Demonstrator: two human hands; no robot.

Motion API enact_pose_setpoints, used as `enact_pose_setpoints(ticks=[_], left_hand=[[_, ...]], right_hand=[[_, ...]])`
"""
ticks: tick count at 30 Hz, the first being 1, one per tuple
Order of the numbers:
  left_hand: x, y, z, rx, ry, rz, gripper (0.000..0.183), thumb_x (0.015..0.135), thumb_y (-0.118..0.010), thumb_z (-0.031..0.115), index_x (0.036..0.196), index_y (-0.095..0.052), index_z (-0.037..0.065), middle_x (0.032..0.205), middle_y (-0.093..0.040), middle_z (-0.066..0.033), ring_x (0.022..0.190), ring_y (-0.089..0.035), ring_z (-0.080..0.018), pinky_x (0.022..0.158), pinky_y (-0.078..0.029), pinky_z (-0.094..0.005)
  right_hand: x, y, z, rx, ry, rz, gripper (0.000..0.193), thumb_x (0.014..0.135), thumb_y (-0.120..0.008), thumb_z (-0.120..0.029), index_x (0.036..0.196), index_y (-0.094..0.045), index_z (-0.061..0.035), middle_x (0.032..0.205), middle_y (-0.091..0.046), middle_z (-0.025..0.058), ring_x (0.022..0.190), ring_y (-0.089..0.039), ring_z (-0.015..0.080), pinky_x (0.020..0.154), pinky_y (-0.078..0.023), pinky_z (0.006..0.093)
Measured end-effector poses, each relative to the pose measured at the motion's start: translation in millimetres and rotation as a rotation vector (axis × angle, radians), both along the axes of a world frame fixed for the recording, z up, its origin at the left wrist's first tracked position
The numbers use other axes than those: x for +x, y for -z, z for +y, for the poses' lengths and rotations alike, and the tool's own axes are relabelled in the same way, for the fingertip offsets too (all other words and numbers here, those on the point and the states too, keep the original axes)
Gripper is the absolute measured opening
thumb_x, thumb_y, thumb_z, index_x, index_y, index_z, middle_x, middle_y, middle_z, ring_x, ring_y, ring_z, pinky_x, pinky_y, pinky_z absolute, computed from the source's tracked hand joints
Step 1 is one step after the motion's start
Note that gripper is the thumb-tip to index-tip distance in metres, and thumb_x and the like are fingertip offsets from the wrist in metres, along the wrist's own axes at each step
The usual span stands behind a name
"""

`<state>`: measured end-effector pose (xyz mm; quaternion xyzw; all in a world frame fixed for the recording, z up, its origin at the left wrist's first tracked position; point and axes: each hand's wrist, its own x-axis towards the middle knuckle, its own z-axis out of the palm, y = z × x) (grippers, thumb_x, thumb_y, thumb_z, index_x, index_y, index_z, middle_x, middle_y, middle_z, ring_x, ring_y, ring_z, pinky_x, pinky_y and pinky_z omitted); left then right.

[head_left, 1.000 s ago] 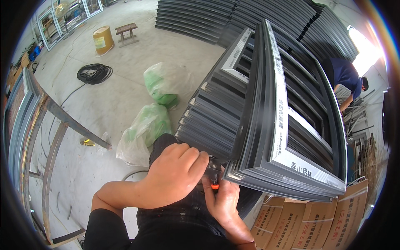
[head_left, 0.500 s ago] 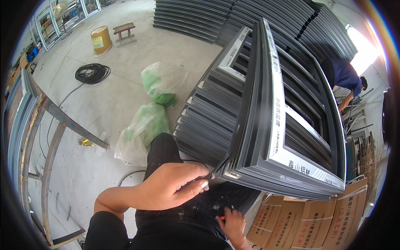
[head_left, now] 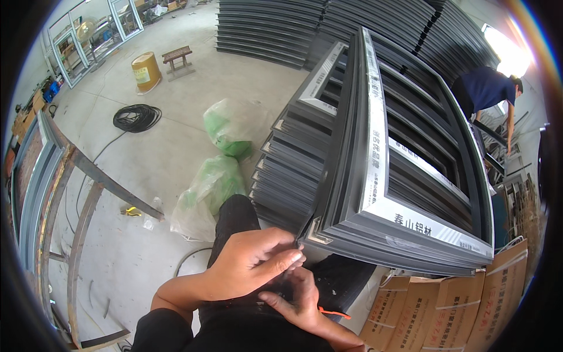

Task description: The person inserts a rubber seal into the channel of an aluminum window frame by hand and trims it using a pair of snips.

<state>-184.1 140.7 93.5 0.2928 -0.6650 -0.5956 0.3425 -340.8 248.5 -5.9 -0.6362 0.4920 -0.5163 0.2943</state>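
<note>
Right-hand grip has risen since the earlier frame; head view puts it just below left-hand grip. I see the left pinching a thin black strip beside the frame stack's near corner. Right: half-curled, partly hidden; cannot tell whether grasping.

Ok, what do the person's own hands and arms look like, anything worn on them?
The left hand and right hand are both bare, without gloves. A plain black sleeve covers the upper left arm and ends near the elbow, leaving that forearm uncovered. The right forearm is bare too; its sleeve isn't visible.
</note>
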Motion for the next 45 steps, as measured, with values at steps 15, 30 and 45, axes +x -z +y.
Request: enact_pose_setpoints(ticks=[15, 30, 45], left_hand=[[-31, -2, -61, 0.467, 0.232, 0.126, 0.037, 0.104, -0.062, 0.034, 0.085, -0.066, 0.002, 0.068, -0.062, -0.0015, 0.056, -0.054, -0.0085, 0.052, -0.04, -0.0245], [-23, 3, -55, 0.506, 0.352, 0.075, 0.036, 0.103, -0.062, 0.033, 0.107, -0.07, -0.002, 0.087, -0.07, -0.0049, 0.06, -0.057, -0.0078, 0.054, -0.045, -0.0228], [-43, 8, -61, 0.419, 0.126, 0.03, 0.046, 0.104, -0.059, 0.04, 0.084, -0.07, 0.001, 0.065, -0.062, -0.001, 0.054, -0.057, -0.0079, 0.051, -0.044, -0.0232]], right_hand=[[-23, -70, -23, 0.589, -1.005, -1.04, 0.037, 0.108, -0.052, -0.021, 0.118, -0.064, 0.0129, 0.091, -0.068, 0.0179, 0.086, -0.068, 0.0264, 0.083, -0.054, 0.0375], [-23, -78, -25, 0.396, -0.688, -0.418, 0.033, 0.106, -0.059, -0.016, 0.127, -0.067, 0.0083, 0.105, -0.066, 0.0138, 0.1, -0.064, 0.0209, 0.091, -0.05, 0.0336], [-53, -144, -14, -0.349, 0.195, 0.824, 0.027, 0.075, -0.081, -0.009, 0.101, -0.075, -0.0013, 0.077, -0.063, 0.0072, 0.058, -0.059, 0.0236, 0.053, -0.049, 0.0349]])
